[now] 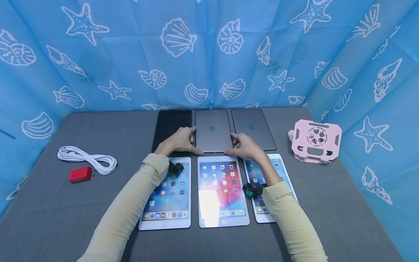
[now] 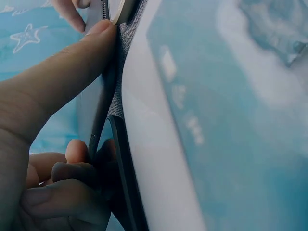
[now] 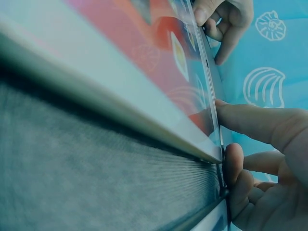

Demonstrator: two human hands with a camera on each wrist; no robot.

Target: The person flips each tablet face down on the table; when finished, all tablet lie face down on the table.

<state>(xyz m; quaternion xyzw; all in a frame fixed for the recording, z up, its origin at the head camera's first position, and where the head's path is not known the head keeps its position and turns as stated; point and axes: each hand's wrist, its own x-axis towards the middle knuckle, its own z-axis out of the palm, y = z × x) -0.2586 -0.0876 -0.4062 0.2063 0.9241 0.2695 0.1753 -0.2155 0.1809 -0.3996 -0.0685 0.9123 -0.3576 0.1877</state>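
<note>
A grey tablet [image 1: 212, 136] lies back side up in the middle of the rear row. My left hand [image 1: 179, 141] holds its near left corner, thumb on the near edge and other fingers at the side. At the near right corner, my right hand [image 1: 245, 146] grips it the same way. A black tablet [image 1: 173, 122], screen up, is left of it, partly under my left hand; a darker grey tablet [image 1: 256, 127], back up, is on the right. In front lie three white tablets with lit screens: left [image 1: 176, 203], middle [image 1: 225, 189] and right [image 1: 280, 167], the outer two partly covered by my arms.
On the left of the grey table [image 1: 108, 134] are a coiled white cable [image 1: 86, 157] and a red plug adapter [image 1: 80, 174]. A pink folded stand [image 1: 315, 141] sits at the right. Behind hangs a blue shell-patterned curtain [image 1: 203, 65].
</note>
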